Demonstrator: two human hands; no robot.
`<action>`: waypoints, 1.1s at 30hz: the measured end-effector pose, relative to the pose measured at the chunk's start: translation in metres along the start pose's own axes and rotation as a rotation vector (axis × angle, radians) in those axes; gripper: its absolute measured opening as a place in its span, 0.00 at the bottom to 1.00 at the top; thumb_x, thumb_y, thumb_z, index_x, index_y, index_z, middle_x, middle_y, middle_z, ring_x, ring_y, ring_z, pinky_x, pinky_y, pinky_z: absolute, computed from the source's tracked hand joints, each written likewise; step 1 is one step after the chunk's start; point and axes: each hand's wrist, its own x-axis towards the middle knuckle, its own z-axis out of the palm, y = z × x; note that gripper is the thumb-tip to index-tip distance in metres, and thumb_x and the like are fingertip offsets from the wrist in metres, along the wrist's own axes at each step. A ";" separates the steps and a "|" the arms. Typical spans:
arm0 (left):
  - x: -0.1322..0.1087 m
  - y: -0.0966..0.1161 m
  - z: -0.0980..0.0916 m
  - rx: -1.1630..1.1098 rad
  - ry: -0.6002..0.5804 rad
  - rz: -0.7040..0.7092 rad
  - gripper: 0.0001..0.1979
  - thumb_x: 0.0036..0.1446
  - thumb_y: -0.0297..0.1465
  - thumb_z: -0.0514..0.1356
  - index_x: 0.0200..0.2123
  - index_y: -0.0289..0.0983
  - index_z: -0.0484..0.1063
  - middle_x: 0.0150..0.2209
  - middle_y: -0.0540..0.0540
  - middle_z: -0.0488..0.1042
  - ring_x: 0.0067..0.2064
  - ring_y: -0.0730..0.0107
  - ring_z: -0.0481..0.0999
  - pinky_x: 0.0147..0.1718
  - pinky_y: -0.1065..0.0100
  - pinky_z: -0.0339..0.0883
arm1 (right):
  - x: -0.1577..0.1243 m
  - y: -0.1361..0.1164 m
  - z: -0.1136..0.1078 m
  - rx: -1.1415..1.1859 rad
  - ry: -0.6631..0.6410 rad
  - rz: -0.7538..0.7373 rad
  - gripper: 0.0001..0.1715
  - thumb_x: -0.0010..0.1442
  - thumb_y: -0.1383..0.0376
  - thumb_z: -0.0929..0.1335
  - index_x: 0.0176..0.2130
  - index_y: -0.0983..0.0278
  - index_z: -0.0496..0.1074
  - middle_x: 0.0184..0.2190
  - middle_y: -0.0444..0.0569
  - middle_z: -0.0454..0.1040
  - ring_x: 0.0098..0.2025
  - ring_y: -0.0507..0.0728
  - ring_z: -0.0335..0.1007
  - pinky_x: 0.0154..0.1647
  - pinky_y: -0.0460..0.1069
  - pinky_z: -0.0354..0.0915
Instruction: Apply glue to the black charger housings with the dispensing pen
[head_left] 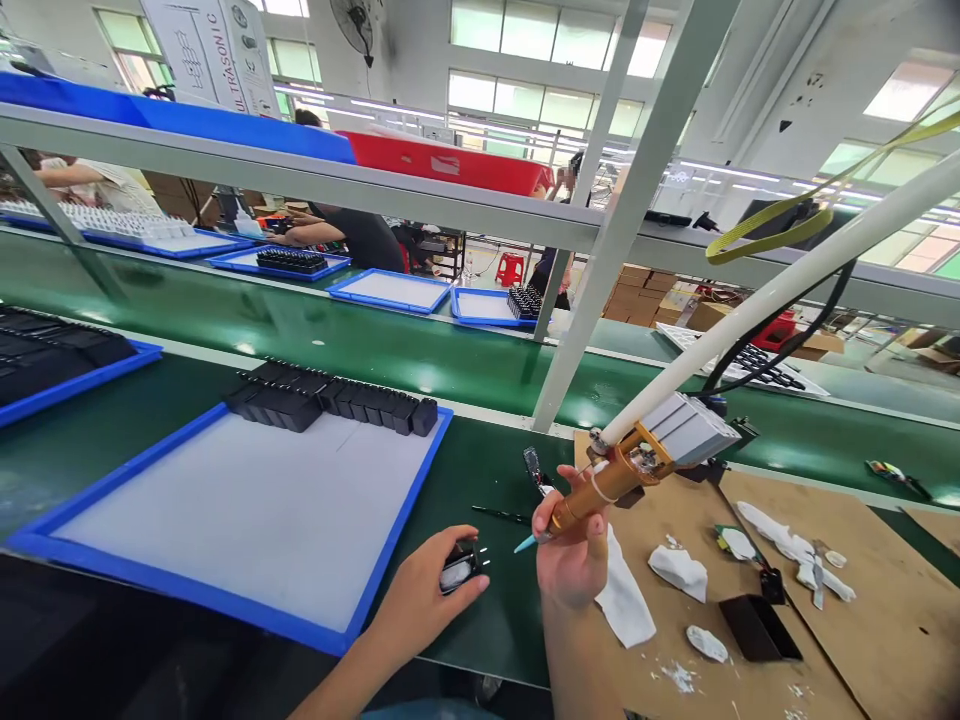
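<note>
Between the thumb and fingers of my left hand [424, 595] is a small black plug adapter housing [459, 568]. Two metal pins stick out on its right, and white material shows in its open side. My right hand [574, 545] is wrapped round a gold dispensing gun [600, 490], whose light blue nozzle [526, 544] points down and left toward the housing without touching it. The gun hangs from a white arm [720, 330]. A thin black tool [501, 515] lies on the green table just beyond the nozzle.
A blue-rimmed tray [397, 520] at left carries rows of black housings [300, 395] along its far edge. Brown board [675, 520] at right bears white cloths [679, 572], a black box [759, 628] and scraps. A metal post [577, 370] rises beyond. Co-workers sit across the green conveyor [360, 340].
</note>
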 end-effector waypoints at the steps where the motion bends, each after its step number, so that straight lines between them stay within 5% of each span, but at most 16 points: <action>1: 0.002 0.001 0.002 -0.023 0.004 0.008 0.16 0.57 0.39 0.62 0.49 0.44 0.71 0.47 0.44 0.77 0.48 0.57 0.77 0.49 0.57 0.71 | 0.000 0.000 0.001 0.005 -0.004 0.001 0.20 0.61 0.51 0.61 0.49 0.55 0.66 0.49 0.50 0.70 0.21 0.47 0.62 0.16 0.46 0.55; 8: 0.001 -0.021 0.013 -0.286 0.183 -0.023 0.20 0.62 0.40 0.57 0.56 0.44 0.64 0.52 0.43 0.75 0.47 0.61 0.78 0.44 0.60 0.74 | -0.007 -0.002 0.005 0.003 -0.017 0.005 0.19 0.60 0.51 0.61 0.49 0.54 0.66 0.47 0.48 0.70 0.19 0.47 0.61 0.15 0.46 0.57; 11: -0.006 -0.030 0.014 -0.245 0.242 -0.021 0.16 0.63 0.41 0.55 0.52 0.43 0.70 0.56 0.42 0.72 0.50 0.59 0.77 0.45 0.59 0.74 | -0.009 -0.002 0.008 0.006 -0.019 0.003 0.20 0.61 0.51 0.61 0.50 0.54 0.66 0.46 0.48 0.70 0.19 0.47 0.61 0.14 0.46 0.56; 16: -0.015 -0.031 0.013 -0.092 0.127 0.100 0.17 0.57 0.39 0.63 0.50 0.45 0.74 0.52 0.43 0.76 0.54 0.54 0.74 0.55 0.53 0.68 | -0.011 -0.003 0.016 0.009 -0.038 0.010 0.21 0.61 0.50 0.61 0.50 0.54 0.67 0.46 0.48 0.70 0.18 0.46 0.61 0.14 0.45 0.56; 18: -0.016 -0.029 0.012 -0.020 0.103 0.085 0.23 0.51 0.36 0.67 0.52 0.43 0.73 0.50 0.41 0.76 0.52 0.53 0.74 0.53 0.52 0.69 | -0.012 -0.004 0.021 -0.010 -0.036 0.017 0.23 0.60 0.49 0.61 0.51 0.54 0.67 0.45 0.49 0.70 0.18 0.46 0.60 0.13 0.45 0.55; 22: -0.017 -0.025 0.014 0.092 0.115 0.045 0.16 0.54 0.36 0.65 0.46 0.40 0.73 0.45 0.42 0.78 0.47 0.54 0.77 0.47 0.55 0.70 | -0.013 -0.007 0.032 -0.029 -0.048 0.026 0.26 0.56 0.46 0.64 0.51 0.53 0.67 0.44 0.47 0.71 0.16 0.45 0.58 0.11 0.46 0.54; 33: -0.019 -0.006 0.009 0.031 0.167 0.052 0.14 0.54 0.36 0.64 0.43 0.40 0.69 0.37 0.49 0.78 0.35 0.66 0.78 0.35 0.68 0.72 | -0.012 -0.007 0.041 -0.001 -0.109 0.082 0.30 0.52 0.43 0.67 0.51 0.53 0.67 0.43 0.47 0.71 0.15 0.45 0.61 0.09 0.45 0.53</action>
